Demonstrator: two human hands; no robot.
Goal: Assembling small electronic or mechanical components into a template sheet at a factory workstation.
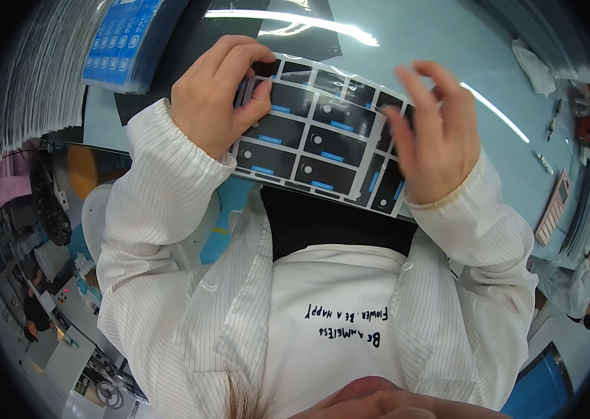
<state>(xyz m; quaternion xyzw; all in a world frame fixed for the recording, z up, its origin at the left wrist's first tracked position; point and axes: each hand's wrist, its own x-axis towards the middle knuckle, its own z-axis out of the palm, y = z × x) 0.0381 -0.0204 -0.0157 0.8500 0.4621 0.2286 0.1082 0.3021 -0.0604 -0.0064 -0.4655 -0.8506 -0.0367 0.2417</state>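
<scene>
On the pale table (497, 167), close to the near edge, a top sheet (337, 143) full of black boxes, with blue tags and white dots. Under it, by the look of things, a bottom sheet (386, 185), with more black boxes peeking out past the far side and the right side. At the far left corner of the sheets, the left hand (211, 101), thumb and fingers bent, with a little gap between the tips. Cannot tell if clamped on the corner or just touching. Over the right side, the right hand (441, 140), a bit blurry, fingers spread apart, with nothing pinched between. Cannot tell if touching the sheets or just above.

Easy to go wrong from here: sheets sliding crooked, because of a push from only one side. Maybe a bent corner too, from too hard a pinch by the left hand. With the right fingers so loose, a chance of that side popping up. Maybe smudges on the shiny black boxes, from fingertips rubbing across. So near the table edge, could also tip toward the lap after one bump from a baggy striped sleeve (476, 216).

Off to the right, well apart from the sheets, a pink calculator (554, 208). Past the left hand, a blue stack (122, 45), maybe easy to knock with a wide swing.
</scene>
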